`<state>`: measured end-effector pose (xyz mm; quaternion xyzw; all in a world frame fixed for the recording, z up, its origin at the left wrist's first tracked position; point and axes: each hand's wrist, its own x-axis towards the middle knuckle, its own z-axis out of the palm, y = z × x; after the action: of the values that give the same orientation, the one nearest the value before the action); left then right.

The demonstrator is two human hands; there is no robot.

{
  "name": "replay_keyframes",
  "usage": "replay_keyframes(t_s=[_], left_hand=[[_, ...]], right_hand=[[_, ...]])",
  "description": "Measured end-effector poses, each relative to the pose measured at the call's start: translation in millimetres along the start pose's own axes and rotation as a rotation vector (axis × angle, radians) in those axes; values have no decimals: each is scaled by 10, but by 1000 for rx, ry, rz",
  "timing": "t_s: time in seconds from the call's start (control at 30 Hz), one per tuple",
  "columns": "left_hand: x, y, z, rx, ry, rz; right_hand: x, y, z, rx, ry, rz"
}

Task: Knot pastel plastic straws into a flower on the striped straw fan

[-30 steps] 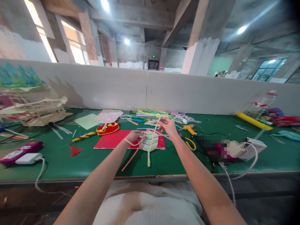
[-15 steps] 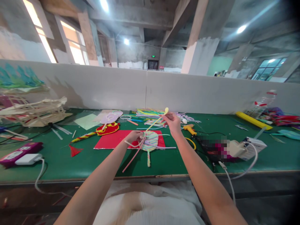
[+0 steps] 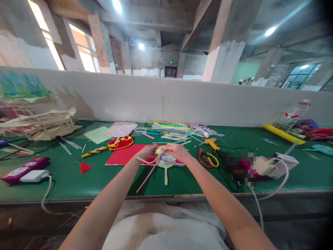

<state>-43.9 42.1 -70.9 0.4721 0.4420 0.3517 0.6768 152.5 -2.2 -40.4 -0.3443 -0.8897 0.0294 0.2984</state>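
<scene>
A round fan (image 3: 166, 161) wound in pastel stripes, with a short fuzzy handle, lies in front of me, partly under my hands. My left hand (image 3: 147, 152) is closed at its upper left edge, around pink pipe cleaners (image 3: 149, 175) whose loose ends hang down. My right hand (image 3: 174, 153) pinches a yellow pipe cleaner (image 3: 159, 151); its coiled end sits between my two hands, and its tail seems to stick out past the right fingers. The fingertips are partly hidden. Under the fan lies a red sheet (image 3: 122, 156).
Loose pipe cleaners (image 3: 171, 126) are piled at the back. Scissors (image 3: 205, 159) and a yellow glue gun (image 3: 212, 144) lie to the right. A red-and-yellow fan (image 3: 121, 142) lies left. Power strips (image 3: 26, 170), cables and a stick model (image 3: 47, 125) stand at the sides.
My right hand has come down and left to the fan, bringing the yellow pipe cleaner's coiled end beside my left hand. Red scissors now show where the right forearm was.
</scene>
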Motion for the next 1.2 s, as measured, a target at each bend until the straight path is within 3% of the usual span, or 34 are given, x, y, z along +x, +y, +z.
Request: replay_keyframes(t_s=[0.17,0.4,0.83,1.0,1.2], left_hand=[[35,-23,-21,29,-29,24],[-103,83,32,126,-144,53],[-149,148,187,250,-222,63],[-179,165,188,301,-306,88],[-137,143,156,343,-320,126]], right_hand=[[20,-14,94,-90,-112,-7],[-7,23,68,-156,-152,-29],[-115,49,-33,-162,-141,-83],[-152,58,-50,-123,-108,-69],[-220,81,-52,-54,-28,12]])
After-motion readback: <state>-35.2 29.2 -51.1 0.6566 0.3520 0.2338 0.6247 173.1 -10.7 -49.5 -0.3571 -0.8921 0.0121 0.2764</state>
